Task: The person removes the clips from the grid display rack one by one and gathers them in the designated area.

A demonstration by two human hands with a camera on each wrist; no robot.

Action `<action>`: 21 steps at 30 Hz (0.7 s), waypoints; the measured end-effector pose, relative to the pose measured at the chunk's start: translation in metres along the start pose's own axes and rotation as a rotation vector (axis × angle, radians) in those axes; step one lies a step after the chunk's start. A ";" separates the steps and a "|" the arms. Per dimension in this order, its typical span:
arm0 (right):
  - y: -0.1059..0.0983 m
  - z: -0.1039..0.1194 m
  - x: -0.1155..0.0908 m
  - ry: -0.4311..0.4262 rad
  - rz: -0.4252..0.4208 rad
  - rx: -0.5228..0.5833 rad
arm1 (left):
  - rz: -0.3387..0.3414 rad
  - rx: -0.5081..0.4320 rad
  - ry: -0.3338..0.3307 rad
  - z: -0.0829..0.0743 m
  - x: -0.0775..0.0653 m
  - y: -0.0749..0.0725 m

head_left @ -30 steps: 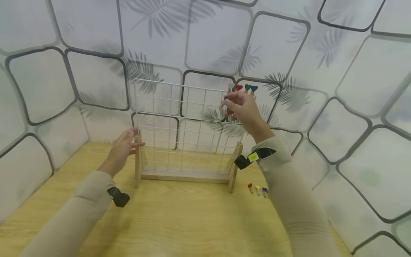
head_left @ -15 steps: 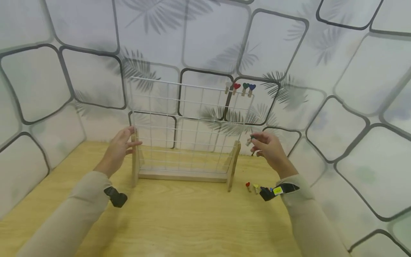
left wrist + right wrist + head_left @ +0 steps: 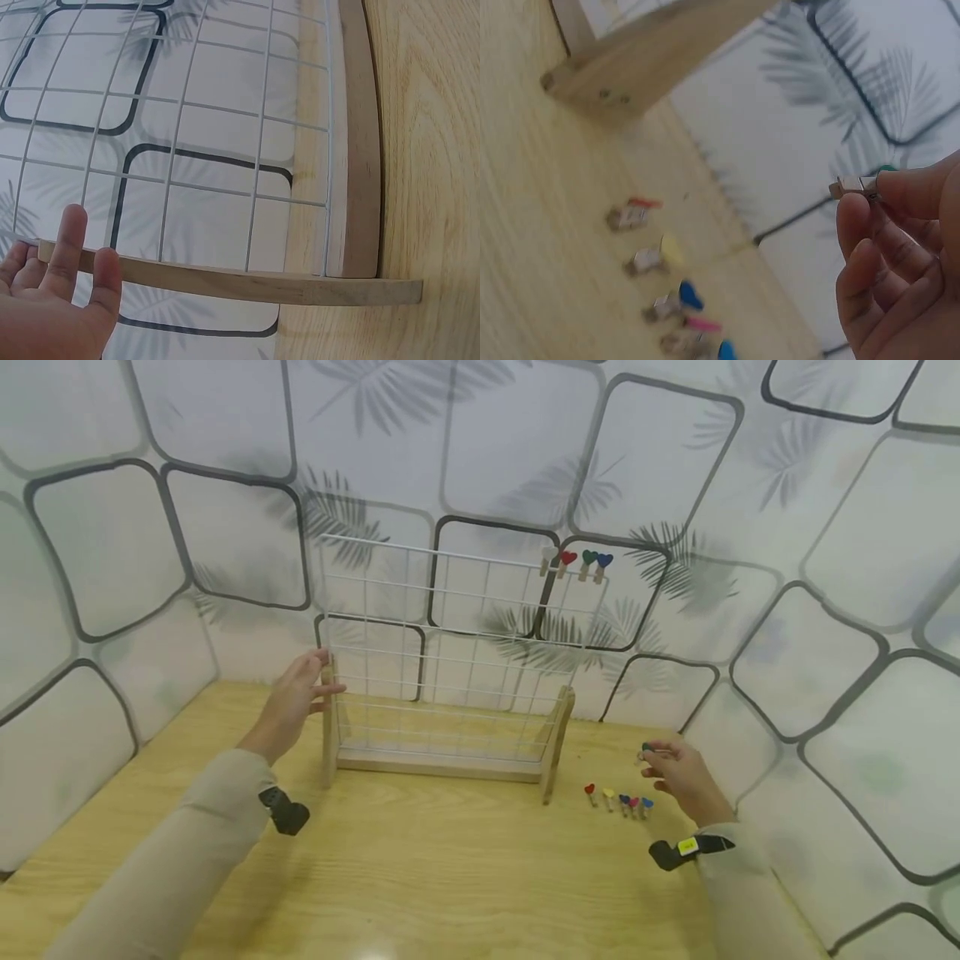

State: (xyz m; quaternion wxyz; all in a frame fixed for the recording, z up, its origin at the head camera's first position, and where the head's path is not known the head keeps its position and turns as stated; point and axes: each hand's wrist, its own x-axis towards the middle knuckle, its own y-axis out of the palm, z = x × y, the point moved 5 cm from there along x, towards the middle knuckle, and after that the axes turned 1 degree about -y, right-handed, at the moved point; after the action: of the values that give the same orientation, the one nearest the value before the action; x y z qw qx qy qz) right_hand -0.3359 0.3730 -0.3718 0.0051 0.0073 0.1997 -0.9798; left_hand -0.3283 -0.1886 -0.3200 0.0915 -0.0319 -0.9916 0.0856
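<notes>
My right hand [image 3: 686,777] pinches a small wooden clothespin [image 3: 855,185] with a green heart, held above the table right of the wire grid rack [image 3: 450,767]. Thumb and finger are closed on it; part of the heart is hidden behind them. My left hand [image 3: 288,702] rests at the rack's left wooden upright [image 3: 225,282], its fingers fairly straight on either side of the wood. Four clothespins are clipped along the grid's top right: white [image 3: 548,558], red [image 3: 567,558], green [image 3: 589,558] and dark blue [image 3: 604,561].
Several heart clothespins lie in a row on the wooden table [image 3: 450,860], right of the rack: red [image 3: 589,790], yellow [image 3: 608,795], dark blue [image 3: 624,800], pink [image 3: 634,802] and blue [image 3: 647,803]. A patterned wall covering [image 3: 510,443] stands close behind.
My right hand has moved from the grid's top right, down and right to beside the row of clothespins, carrying the green heart clothespin. My left hand stays at the left upright.
</notes>
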 end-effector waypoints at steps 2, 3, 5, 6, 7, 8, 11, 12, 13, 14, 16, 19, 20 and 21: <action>-0.005 -0.017 -0.001 0.038 -0.008 -0.011 | -0.003 0.004 -0.003 0.000 0.000 0.000; -0.007 -0.024 -0.001 0.057 -0.013 -0.016 | -0.004 0.007 -0.005 0.000 0.000 -0.001; -0.012 -0.037 -0.004 0.089 -0.026 -0.028 | -0.007 0.008 -0.006 0.000 0.000 -0.001; -0.014 -0.042 -0.005 0.104 -0.033 -0.034 | -0.007 0.006 -0.005 -0.001 0.000 -0.001; -0.016 -0.047 -0.006 0.113 -0.036 -0.041 | -0.007 0.003 -0.003 -0.001 0.000 -0.001; -0.019 -0.052 -0.008 0.126 -0.045 -0.050 | -0.006 0.003 -0.002 -0.001 0.000 -0.001; -0.024 -0.065 -0.012 0.160 -0.077 -0.067 | -0.003 0.002 0.003 -0.002 0.001 0.000; -0.025 -0.069 -0.013 0.172 -0.084 -0.072 | -0.001 0.004 0.001 -0.001 0.000 0.000; -0.025 -0.073 -0.014 0.184 -0.092 -0.074 | 0.001 0.006 -0.002 0.000 0.000 0.000; -0.026 -0.076 -0.015 0.198 -0.105 -0.071 | 0.003 0.008 -0.005 0.000 0.000 0.000; -0.026 -0.081 -0.017 0.212 -0.115 -0.079 | 0.003 0.005 -0.009 0.001 -0.001 0.000; -0.026 -0.085 -0.018 0.223 -0.132 -0.100 | 0.001 -0.003 -0.006 0.001 -0.001 0.000; -0.026 -0.087 -0.018 0.229 -0.141 -0.107 | 0.001 -0.009 -0.002 0.000 -0.001 0.000; -0.025 -0.088 -0.018 0.234 -0.148 -0.115 | 0.001 -0.014 0.001 -0.001 -0.001 0.000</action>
State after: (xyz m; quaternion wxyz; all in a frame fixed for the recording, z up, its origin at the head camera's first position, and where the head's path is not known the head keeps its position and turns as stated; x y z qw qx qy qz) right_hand -0.3175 0.4308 -0.4422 -0.0901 0.1063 0.2546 -0.9570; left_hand -0.3273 -0.1882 -0.3191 0.0920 -0.0330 -0.9921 0.0789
